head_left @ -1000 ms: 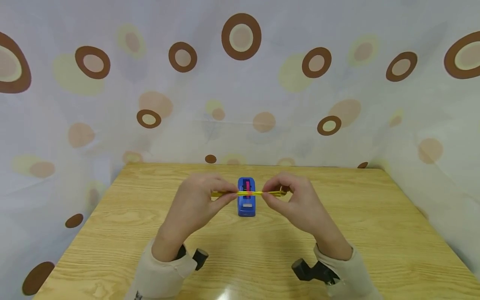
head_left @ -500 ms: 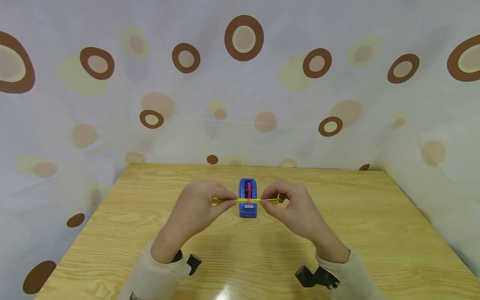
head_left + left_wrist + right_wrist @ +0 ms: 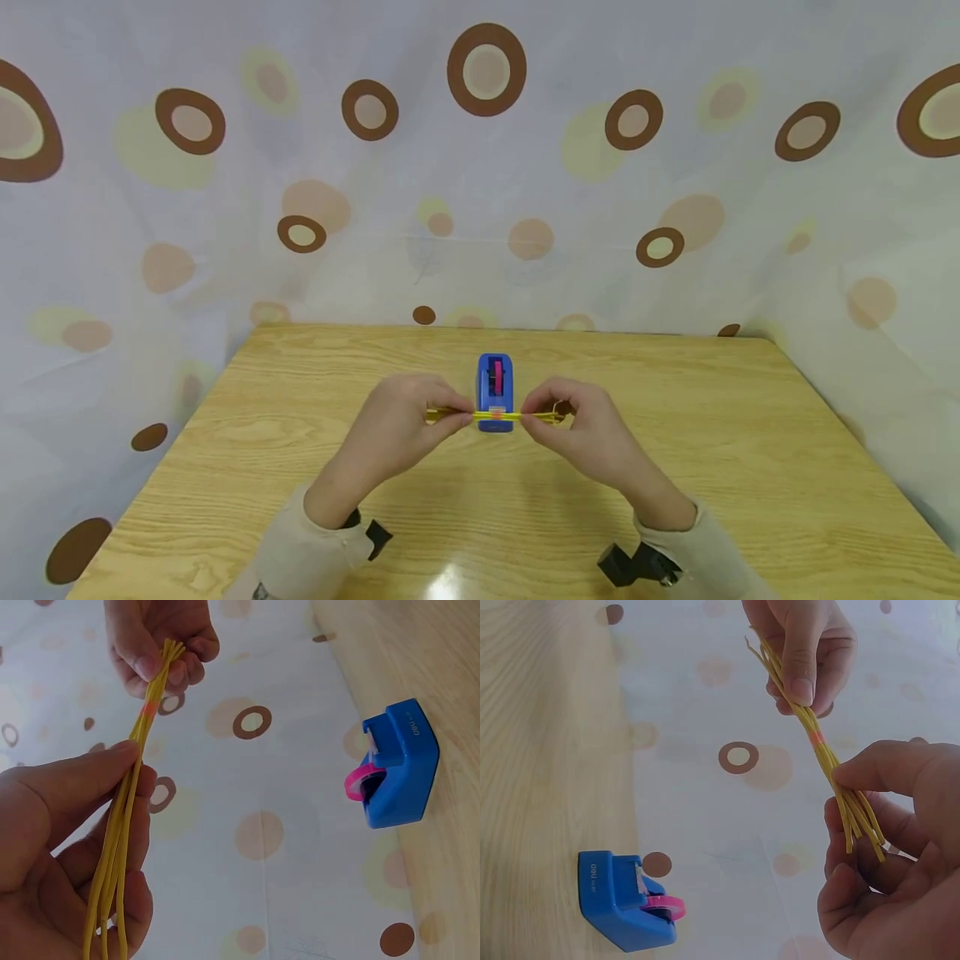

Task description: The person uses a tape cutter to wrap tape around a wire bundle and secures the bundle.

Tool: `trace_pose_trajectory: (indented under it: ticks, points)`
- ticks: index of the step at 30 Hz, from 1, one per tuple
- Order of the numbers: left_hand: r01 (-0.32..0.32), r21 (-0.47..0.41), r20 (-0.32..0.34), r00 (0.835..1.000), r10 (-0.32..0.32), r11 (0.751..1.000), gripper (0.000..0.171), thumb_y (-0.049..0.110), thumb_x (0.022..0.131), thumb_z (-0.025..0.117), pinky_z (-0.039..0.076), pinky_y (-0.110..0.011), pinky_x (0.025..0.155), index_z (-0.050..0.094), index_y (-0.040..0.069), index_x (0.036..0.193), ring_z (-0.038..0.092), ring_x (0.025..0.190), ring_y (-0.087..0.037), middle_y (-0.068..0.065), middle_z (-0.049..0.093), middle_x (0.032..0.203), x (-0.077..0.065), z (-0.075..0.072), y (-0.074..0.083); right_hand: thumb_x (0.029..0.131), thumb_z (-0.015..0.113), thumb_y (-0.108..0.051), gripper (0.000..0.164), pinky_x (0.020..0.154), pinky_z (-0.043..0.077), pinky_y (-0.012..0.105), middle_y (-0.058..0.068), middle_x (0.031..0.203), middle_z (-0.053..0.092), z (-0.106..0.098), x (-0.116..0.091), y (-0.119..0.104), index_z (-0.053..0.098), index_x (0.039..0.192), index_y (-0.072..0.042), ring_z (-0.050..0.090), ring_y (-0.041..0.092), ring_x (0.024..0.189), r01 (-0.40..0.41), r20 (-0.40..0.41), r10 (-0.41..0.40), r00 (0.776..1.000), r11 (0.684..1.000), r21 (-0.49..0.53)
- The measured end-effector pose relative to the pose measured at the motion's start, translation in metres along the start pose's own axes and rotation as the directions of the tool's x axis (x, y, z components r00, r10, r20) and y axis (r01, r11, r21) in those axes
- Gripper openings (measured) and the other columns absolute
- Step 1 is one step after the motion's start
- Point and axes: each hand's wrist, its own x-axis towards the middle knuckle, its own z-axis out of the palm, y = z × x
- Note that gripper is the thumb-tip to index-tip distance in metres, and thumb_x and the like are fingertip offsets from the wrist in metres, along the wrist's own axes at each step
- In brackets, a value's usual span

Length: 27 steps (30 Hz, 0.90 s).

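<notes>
A bundle of thin yellow wires (image 3: 112, 855) stretches between my two hands, with a band of pink-orange tape (image 3: 817, 738) wrapped round its middle. On one side of the band, my left hand (image 3: 405, 425) pinches the bundle between thumb and fingers. My right hand (image 3: 588, 429) pinches it on the other side, close to the loose, spread ends seen in the right wrist view. In the head view the band lines up with the near end of a blue tape dispenser (image 3: 484, 400). The wires are held up off the table.
The dispenser carries a pink tape roll (image 3: 667, 906) and stands on the wooden table (image 3: 300, 392), beyond my hands. A patterned cloth (image 3: 480, 167) hangs behind the table and along its sides. Black wrist cameras show at both cuffs.
Both hands have drawn the bundle toward me, from over the dispenser's middle to its near end in the head view. Their pinch stays the same, and the dispenser stays put.
</notes>
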Motion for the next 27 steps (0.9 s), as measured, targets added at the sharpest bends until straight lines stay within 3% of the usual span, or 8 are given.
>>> trace_pose_trajectory:
  ticks: [14, 27]
  points:
    - [0.105, -0.045, 0.109, 0.989, -0.100, 0.993, 0.007, 0.016, 0.085, 0.080, 0.051, -0.022, 0.068, 0.080, 0.018, 0.092, 0.064, 0.076, 0.001, 0.011, 0.072, 0.086, -0.011, 0.023, -0.012, 0.088, 0.074, -0.012, 0.004, 0.071, 0.047, 0.032, -0.007, 0.087, 0.066, 0.009, -0.009, 0.023, 0.071, 0.090, -0.015, 0.058, 0.015, 0.081, -0.064, 0.063, 0.065, 0.996, 0.998, -0.014]
    - [0.157, -0.032, 0.219, 0.965, -0.146, 0.987, 0.006, 0.016, 0.087, 0.077, 0.051, -0.021, 0.066, 0.080, 0.016, 0.093, 0.064, 0.076, -0.001, 0.009, 0.072, 0.087, -0.017, 0.040, -0.024, 0.090, 0.073, -0.014, 0.004, 0.068, 0.047, 0.030, -0.004, 0.089, 0.066, 0.022, -0.009, 0.043, 0.070, 0.088, -0.011, 0.060, 0.016, 0.083, -0.129, 0.129, 0.128, 0.983, 0.992, 0.003]
